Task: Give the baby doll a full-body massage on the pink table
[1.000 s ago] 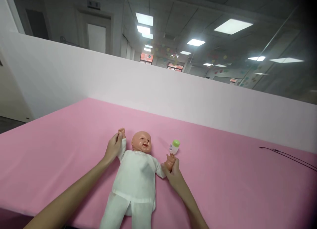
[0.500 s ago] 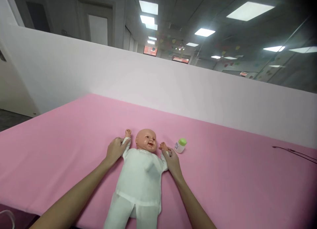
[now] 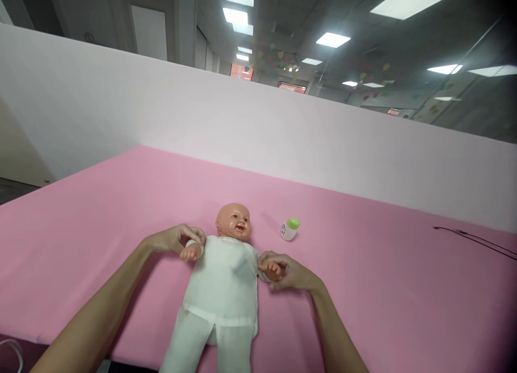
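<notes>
A baby doll [image 3: 222,276] in a white top and trousers lies on its back on a pink cloth [image 3: 363,287], head away from me. My left hand [image 3: 175,238] is closed around the doll's arm at the left, fingers at its sleeve near the shoulder. At the right, my right hand [image 3: 293,273] grips the doll's other arm, whose small hand points toward my palm. Both doll arms are bent down beside the body. Beyond my right hand stands a small white jar with a green lid [image 3: 290,229], apart from the doll.
A low white wall [image 3: 262,125] borders the far side of the cloth. Thin black cords [image 3: 472,236] lie at the far right. A white cable [image 3: 14,351] shows at the lower left, beyond the cloth's near edge.
The doll's arms were raised beside its head and are now lowered to its sides. My hands moved outward and down with them. The view has shifted slightly.
</notes>
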`<state>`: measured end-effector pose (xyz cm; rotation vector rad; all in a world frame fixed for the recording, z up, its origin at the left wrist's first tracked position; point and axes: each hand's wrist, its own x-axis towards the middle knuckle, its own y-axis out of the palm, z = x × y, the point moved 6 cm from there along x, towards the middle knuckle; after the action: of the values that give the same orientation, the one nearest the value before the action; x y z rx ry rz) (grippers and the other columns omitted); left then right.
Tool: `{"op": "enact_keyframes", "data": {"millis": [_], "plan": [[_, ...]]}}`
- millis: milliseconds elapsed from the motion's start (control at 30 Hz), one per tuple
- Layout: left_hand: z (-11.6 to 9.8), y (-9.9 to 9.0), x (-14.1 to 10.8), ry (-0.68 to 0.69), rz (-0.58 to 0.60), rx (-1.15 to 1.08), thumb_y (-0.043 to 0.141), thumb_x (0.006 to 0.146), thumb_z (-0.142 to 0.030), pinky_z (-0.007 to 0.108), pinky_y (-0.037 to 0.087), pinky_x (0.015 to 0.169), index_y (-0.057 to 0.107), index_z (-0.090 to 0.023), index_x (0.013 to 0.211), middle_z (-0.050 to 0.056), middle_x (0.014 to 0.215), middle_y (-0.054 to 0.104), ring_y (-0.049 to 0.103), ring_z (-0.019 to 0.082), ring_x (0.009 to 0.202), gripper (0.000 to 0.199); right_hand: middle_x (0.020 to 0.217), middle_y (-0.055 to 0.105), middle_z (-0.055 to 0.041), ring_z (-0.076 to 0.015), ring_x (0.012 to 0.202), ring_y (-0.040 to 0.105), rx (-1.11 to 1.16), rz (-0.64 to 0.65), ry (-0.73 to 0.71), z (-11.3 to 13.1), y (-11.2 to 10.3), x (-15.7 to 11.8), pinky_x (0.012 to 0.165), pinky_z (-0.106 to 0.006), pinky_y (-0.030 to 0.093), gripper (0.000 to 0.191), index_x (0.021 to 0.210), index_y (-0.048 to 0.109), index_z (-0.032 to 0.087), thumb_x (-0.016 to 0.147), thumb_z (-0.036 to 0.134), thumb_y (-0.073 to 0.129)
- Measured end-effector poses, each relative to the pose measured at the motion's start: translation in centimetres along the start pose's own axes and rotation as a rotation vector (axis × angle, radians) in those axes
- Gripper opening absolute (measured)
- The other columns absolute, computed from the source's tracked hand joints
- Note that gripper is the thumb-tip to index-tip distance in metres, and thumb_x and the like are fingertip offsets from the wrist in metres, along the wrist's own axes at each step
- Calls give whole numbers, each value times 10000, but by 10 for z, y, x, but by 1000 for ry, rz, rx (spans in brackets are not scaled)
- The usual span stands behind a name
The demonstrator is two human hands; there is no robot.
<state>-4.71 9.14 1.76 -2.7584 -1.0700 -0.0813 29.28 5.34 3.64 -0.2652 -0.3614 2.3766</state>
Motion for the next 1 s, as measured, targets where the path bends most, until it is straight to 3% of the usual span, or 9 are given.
{"op": "enact_keyframes", "data": {"millis": [67,133,333,400,500,600,733,900,1000], "plan": [[-1,3,-2,8,39,52,975,645,-264,329,492,941,874,-215,987,99,1093,715,644,237,1022,360,1205,711,-75,-303,1234,600,-85,17,18,7,5,-1,1105,-469,461,417,1099,811,257,707,312,942],[-1,5,0,-6,-15,27,974,654,-285,322,488,916,869,-208,992,93,1059,719,638,232,998,361,1224,721,-81,-299,1220,615,-44,-111,15,10,2,2,1077,-461,484,448,1170,783,264,753,358,919],[10,-3,9,-87,-616,-11,736,884,-616,254,392,631,696,-154,782,16,733,595,507,147,678,475,1158,779,-128,-284,983,717,248,-778,-27,-18,-16,18,789,-368,573,627,1261,686,221,804,630,820],[13,-3,9,-136,-773,184,630,941,-656,250,277,546,544,-173,637,-23,616,443,376,116,582,577,1114,789,-131,-302,967,715,179,-855,56,-28,-13,24,794,-380,564,617,1219,725,190,829,667,769],[14,-3,8,-201,-832,347,568,967,-668,268,201,516,453,-191,584,-34,573,358,307,111,544,623,1153,784,-128,-313,995,704,105,-852,162,-32,-11,25,837,-399,554,606,1211,771,166,869,663,714],[13,-8,7,-167,-721,187,677,922,-620,255,336,573,635,-165,706,-2,669,529,462,137,623,506,1171,775,-102,-297,1025,702,193,-671,130,-22,-10,22,867,-393,562,678,1375,701,191,834,589,796],[4,-10,4,-78,-383,-103,889,768,-424,327,510,825,794,-193,1040,76,1022,718,650,234,928,369,1201,753,-94,-286,1104,680,235,-320,77,-10,-8,12,945,-410,566,681,1364,701,219,752,429,913],[-2,7,-1,-46,43,35,898,661,-206,353,521,902,870,-235,835,83,1073,691,631,256,1032,178,1204,723,-94,-279,1164,640,19,-15,-18,-3,3,6,1076,-468,501,348,1106,848,242,774,341,882],[-2,14,-3,-69,127,31,869,640,-157,340,526,852,877,-259,805,70,1021,688,619,245,989,194,1180,708,-84,-277,1209,603,-61,103,-54,-2,13,6,1131,-491,441,244,1045,873,294,803,294,844]]}}
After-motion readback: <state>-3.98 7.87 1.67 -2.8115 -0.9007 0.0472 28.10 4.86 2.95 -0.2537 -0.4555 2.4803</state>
